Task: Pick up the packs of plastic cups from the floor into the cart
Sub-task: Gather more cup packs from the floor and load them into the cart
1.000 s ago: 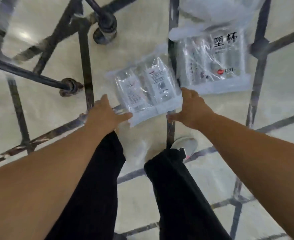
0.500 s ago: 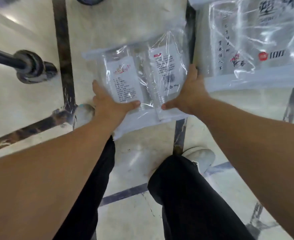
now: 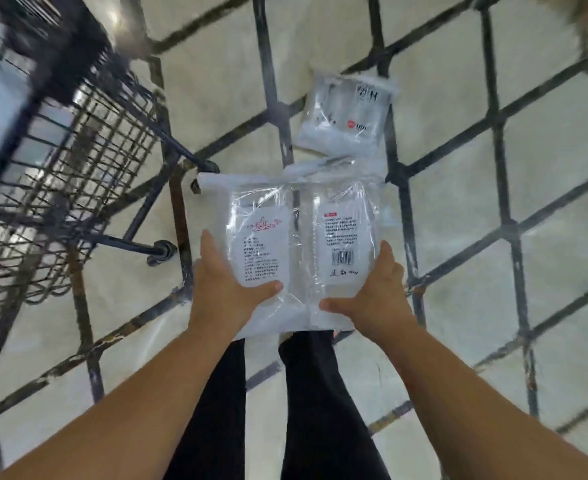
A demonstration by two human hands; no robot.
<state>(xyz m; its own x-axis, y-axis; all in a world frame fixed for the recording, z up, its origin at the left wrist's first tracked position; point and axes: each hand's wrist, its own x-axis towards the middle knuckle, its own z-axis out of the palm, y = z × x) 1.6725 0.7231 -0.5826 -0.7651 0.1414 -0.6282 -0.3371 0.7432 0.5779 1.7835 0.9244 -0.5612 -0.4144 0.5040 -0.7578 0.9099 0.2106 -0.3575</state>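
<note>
Cart [image 3: 78,143] at left, spare pack [image 3: 346,119] on the floor [image 3: 216,81] ahead. My left hand [image 3: 225,299] and right hand [image 3: 375,303] clasp the cup pack [image 3: 303,233] by its sides.

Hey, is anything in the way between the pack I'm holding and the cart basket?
Nothing visible. The left hand and right hand hold the pack just right of the wire cart; its wheel sits lower down. A second pack lies beyond, outside that path.
</note>
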